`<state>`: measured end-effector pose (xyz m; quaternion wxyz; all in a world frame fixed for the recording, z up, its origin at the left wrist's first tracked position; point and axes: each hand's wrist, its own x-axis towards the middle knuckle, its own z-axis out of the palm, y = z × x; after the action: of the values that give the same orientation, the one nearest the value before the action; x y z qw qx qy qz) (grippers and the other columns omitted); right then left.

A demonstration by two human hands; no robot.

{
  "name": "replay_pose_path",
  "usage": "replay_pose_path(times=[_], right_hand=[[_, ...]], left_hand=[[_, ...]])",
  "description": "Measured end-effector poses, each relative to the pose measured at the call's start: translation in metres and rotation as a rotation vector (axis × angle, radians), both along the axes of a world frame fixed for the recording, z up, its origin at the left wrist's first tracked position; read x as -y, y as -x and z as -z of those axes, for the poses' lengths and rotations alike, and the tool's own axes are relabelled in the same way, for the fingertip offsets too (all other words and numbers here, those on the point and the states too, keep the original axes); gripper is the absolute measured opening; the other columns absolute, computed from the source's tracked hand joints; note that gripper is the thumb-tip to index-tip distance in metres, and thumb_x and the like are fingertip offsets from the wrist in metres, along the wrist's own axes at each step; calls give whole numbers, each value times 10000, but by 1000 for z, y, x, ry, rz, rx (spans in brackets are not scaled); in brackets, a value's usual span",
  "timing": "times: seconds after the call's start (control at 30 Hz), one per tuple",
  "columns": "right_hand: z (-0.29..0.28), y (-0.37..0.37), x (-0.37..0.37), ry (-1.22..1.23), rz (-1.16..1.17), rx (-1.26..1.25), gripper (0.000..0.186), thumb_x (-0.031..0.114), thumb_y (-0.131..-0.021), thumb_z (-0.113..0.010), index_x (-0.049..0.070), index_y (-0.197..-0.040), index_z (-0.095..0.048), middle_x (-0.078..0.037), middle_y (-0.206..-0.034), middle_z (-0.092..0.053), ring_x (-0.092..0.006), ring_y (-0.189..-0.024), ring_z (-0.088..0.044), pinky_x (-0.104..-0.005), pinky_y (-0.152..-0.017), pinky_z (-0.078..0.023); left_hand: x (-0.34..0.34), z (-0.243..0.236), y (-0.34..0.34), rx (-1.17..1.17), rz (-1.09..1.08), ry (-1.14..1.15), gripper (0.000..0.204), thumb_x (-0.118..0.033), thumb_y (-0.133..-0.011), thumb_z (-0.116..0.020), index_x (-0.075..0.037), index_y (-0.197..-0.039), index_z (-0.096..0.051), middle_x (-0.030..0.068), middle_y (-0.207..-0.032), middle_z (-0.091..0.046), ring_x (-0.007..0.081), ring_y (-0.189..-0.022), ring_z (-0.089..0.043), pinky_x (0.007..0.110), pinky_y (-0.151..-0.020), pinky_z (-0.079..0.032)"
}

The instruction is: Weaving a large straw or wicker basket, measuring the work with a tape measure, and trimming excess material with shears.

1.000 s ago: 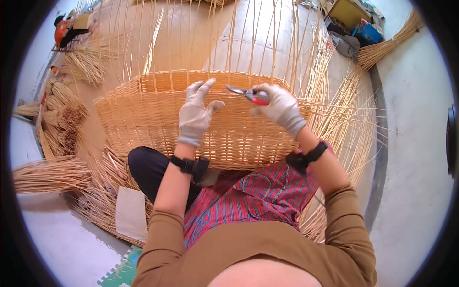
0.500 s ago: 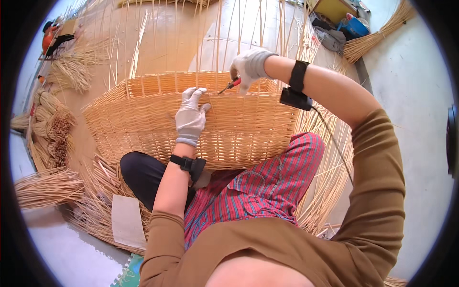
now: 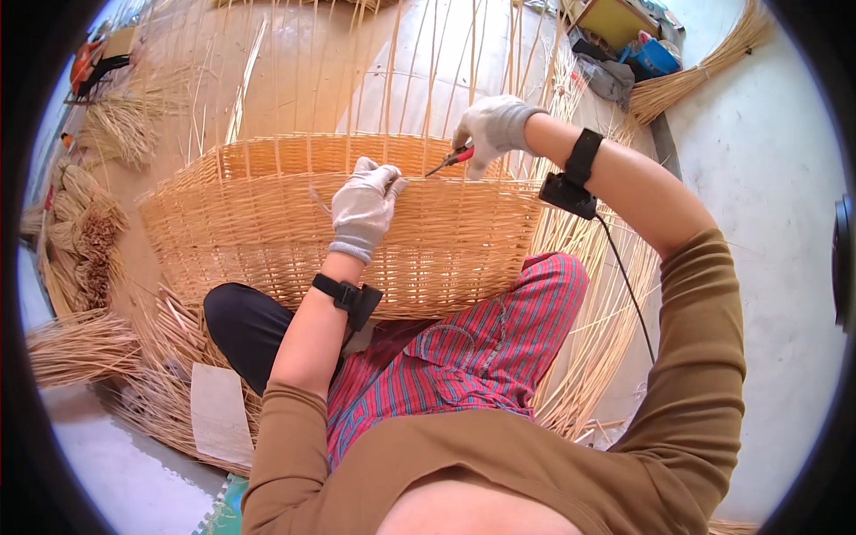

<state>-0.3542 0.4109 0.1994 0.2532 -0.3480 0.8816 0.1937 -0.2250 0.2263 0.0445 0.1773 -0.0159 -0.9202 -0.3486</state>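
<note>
A large unfinished wicker basket [image 3: 428, 241] leans across my lap, with long upright stakes [image 3: 390, 80] rising past its woven wall. Gloved in white, my left hand [image 3: 364, 203] is closed in a pinch at the near rim; any thin strand between its fingertips is too small to make out. My right hand [image 3: 493, 132], also gloved, grips a tool with red handles and slim dark metal jaws [image 3: 437, 168]. The jaws point down and left, just above the rim and right of my left fingertips. Its handles are mostly hidden inside my palm.
Bundles of cane lie at left [image 3: 80, 348] and loose cane [image 3: 571, 357] spreads at right. A tied bundle [image 3: 687, 85], a blue container [image 3: 655, 58] and grey cloth are at the far right. A pale sheet [image 3: 220, 415] rests on cane. A cable [image 3: 629, 285] hangs beside my right arm.
My left fingers have drawn together and slid right along the rim. The right hand with its tool has shifted slightly right relative to the basket, and the whole view has moved a little.
</note>
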Motion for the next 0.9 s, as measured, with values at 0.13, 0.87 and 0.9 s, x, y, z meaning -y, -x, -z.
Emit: replay_pose_path(times=[0.13,0.87,0.9], right_hand=[[-19,4,-10,5,-5,78,680,506,-639,-829,214,-1245,-730,-63,-1062,-760,-290,-996,-708,-406,-878,-555],[-11,8,-36,-164,-385,-280,616,265,-640,-886,285,-1233,-720,3,-1076,-669,-219,-1070,-643,-380,-922,-520],[-13,7,-31,-198,-363,-263,620,263,-641,-880,286,-1238,-714,4,-1062,-665,-212,-1067,-641,-371,-914,-526]], left_hand=[[1,1,9,62,-27,-10,138,-262,-902,-727,-131,-945,-719,83,-965,-628,287,-832,-645,411,-703,-515],[-47,-10,28,-50,128,378,211,-335,-920,-665,-136,-866,-709,69,-849,-632,276,-845,-646,427,-691,-518],[-44,-11,27,-23,126,433,237,-353,-930,-645,-134,-853,-690,69,-855,-633,280,-856,-651,430,-700,-520]])
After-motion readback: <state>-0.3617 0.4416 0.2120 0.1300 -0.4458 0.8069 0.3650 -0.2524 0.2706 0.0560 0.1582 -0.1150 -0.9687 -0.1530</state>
